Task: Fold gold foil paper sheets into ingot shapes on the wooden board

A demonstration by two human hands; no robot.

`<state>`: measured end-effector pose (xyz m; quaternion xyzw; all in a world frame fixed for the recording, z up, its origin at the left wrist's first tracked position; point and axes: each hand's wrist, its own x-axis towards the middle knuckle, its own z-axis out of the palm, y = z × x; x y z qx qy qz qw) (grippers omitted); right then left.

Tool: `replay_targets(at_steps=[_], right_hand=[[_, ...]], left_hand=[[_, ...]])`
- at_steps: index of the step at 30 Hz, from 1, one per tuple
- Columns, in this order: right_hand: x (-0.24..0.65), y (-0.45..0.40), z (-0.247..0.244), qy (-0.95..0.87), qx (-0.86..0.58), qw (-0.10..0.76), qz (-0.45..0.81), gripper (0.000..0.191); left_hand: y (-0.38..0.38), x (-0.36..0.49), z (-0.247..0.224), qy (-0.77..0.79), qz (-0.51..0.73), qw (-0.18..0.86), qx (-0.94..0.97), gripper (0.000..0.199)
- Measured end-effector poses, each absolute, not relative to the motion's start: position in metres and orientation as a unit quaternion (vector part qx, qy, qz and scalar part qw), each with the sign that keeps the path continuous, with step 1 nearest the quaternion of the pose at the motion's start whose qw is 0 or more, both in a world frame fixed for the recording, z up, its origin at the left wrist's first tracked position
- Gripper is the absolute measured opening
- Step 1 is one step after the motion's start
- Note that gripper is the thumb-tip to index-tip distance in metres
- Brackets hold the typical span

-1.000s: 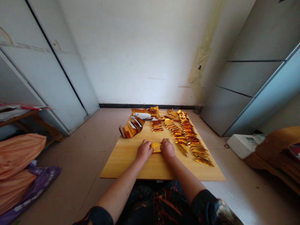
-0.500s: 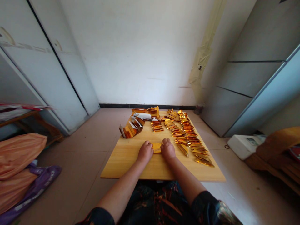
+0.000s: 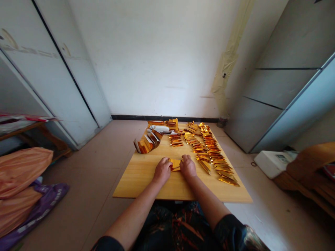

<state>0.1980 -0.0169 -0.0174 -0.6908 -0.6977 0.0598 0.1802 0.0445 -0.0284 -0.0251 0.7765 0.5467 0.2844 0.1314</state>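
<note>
Head view: left hand and right hand are pinching a gold foil paper.
Fingers are gripping its opposite ends over the wooden board; folded foil pieces are lying in overlapping rows beside the right hand.

Desk is lying open at near left; folded gold papers are crowding the right, curled gold sheets the far left.

gold foil sheet, orange-gold foil pieces, yellow board, purple bag with white marks, dark clothing, seemingly rust-patterned
</note>
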Motion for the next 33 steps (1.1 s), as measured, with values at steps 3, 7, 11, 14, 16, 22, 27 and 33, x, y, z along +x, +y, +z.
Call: replay_targets(at_steps=[3, 7, 11, 14, 16, 22, 27, 33], right_hand=[[0.198, -0.017, -0.017, -0.69, -0.694, 0.194, 0.068, 0.021], [0.199, -0.019, -0.021, -0.673, -0.7, 0.223, 0.082, 0.025], [0.202, -0.022, -0.025, -0.678, -0.682, 0.26, 0.087, 0.03], [0.204, -0.024, -0.024, -0.681, -0.677, 0.263, 0.097, 0.03], [0.204, -0.026, -0.023, -0.684, -0.673, 0.262, 0.102, 0.03], [0.208, -0.032, -0.025, -0.704, -0.627, 0.313, 0.115, 0.036], [0.209, -0.034, -0.029, -0.697, -0.623, 0.333, 0.122, 0.041], [0.209, -0.034, -0.031, -0.707, -0.612, 0.328, 0.133, 0.024]], left_hand=[[-0.026, 0.044, -0.026, 0.561, 0.275, 0.146, 0.767, 0.027], [-0.023, 0.044, -0.029, 0.579, 0.275, 0.156, 0.752, 0.032], [-0.024, 0.042, -0.028, 0.584, 0.256, 0.153, 0.755, 0.034], [-0.026, 0.04, -0.024, 0.592, 0.25, 0.157, 0.75, 0.038], [-0.027, 0.038, -0.02, 0.593, 0.247, 0.161, 0.749, 0.04], [-0.034, 0.038, -0.014, 0.592, 0.255, 0.186, 0.742, 0.052], [-0.037, 0.038, -0.017, 0.586, 0.257, 0.184, 0.746, 0.052], [-0.033, 0.035, -0.019, 0.559, 0.228, 0.155, 0.782, 0.033]])
